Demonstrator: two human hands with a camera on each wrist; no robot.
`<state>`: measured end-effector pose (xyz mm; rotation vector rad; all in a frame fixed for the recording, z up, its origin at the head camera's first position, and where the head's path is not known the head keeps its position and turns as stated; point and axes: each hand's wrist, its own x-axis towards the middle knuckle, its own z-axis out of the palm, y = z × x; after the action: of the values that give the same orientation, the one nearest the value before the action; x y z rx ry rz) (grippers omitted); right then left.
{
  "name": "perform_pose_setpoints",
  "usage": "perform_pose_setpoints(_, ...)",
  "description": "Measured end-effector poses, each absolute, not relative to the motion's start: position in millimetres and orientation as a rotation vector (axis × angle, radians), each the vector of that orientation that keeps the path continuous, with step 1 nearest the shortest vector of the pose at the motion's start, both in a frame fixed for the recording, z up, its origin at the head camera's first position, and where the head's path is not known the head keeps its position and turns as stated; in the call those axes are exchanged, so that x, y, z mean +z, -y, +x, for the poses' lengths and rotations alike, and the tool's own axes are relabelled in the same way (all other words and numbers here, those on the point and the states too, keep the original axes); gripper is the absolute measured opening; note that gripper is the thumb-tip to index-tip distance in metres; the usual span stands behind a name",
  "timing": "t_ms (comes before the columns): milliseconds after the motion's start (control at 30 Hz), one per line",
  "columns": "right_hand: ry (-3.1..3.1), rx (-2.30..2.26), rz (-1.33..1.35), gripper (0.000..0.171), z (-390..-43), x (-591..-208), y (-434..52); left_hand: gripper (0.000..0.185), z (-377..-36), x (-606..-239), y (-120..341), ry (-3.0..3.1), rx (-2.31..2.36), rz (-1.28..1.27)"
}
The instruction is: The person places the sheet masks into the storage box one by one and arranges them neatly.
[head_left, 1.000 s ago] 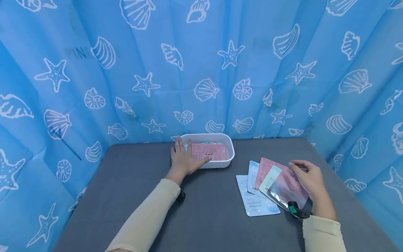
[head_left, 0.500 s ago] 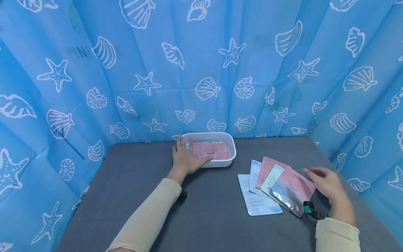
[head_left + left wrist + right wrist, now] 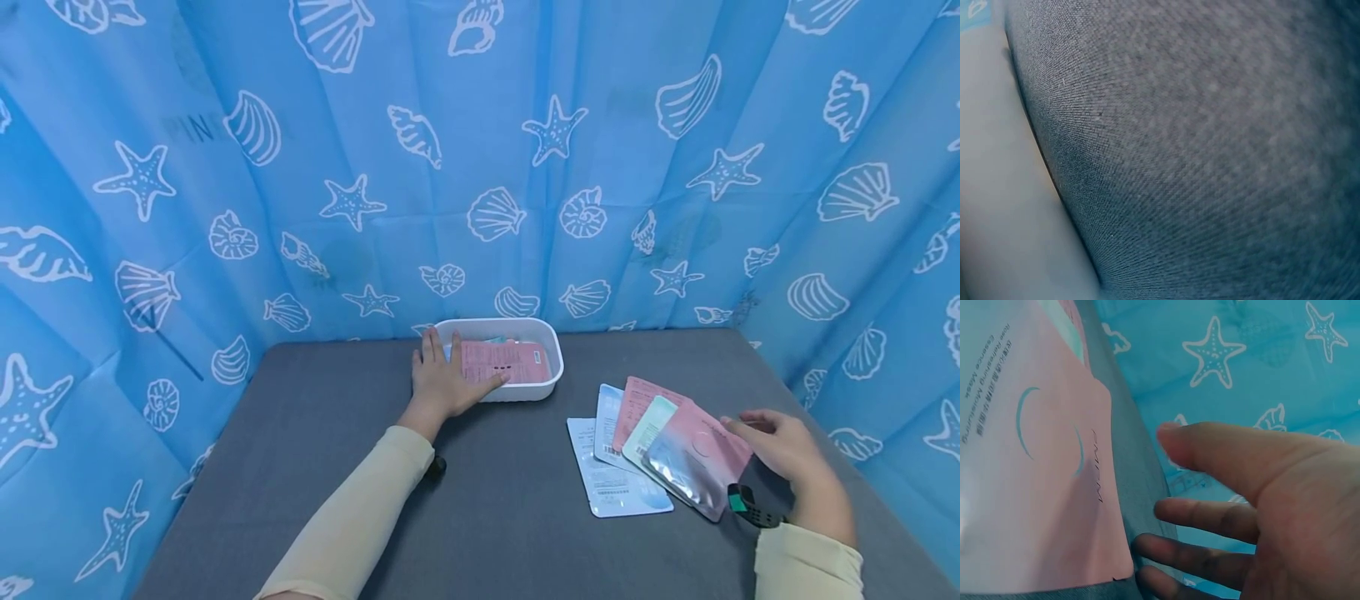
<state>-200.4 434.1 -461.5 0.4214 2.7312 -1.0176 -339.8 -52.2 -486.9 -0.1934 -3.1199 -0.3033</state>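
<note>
My left hand rests over the left end of a white plastic box, fingers spread, thumb along the front rim. Inside lies a pink packet with printed text. To the right, several face mask packets fan out, overlapping. The top one is a pink and silver face mask packet, lettered "Essence Mask" in the right wrist view. My right hand is beside that packet's right edge, fingers loosely bent and apart, gripping nothing. Whether a fingertip touches the edge, I cannot tell.
Beneath the top packet show a pale green packet, another pink packet and light blue packets. Grey cloth covers the table. A blue curtain with shell prints hangs close behind the box.
My right hand has let go of the pink and silver face mask packet and drawn back to the right. That packet now lies flatter on the fan. My left hand has stayed on the box.
</note>
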Motion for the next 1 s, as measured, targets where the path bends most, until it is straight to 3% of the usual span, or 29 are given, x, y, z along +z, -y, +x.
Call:
perform_pose_setpoints(200,-2.766,-0.955,0.401,0.075,-197.7,-459.0,-434.8,0.130,-338.0,-487.3,53.5,3.111,-0.289,-0.209)
perform_pose_setpoints(533,-2.713,-0.934,0.459,0.091,-198.4,-461.0,-433.7,0.131,-336.8,-484.4,53.2,3.119,-0.269,-0.215)
perform_pose_setpoints(1000,-2.698,-0.942,0.462,0.093,-198.2,-461.1,-432.9,0.131,-337.7,-484.5,52.4,3.132,-0.235,-0.190)
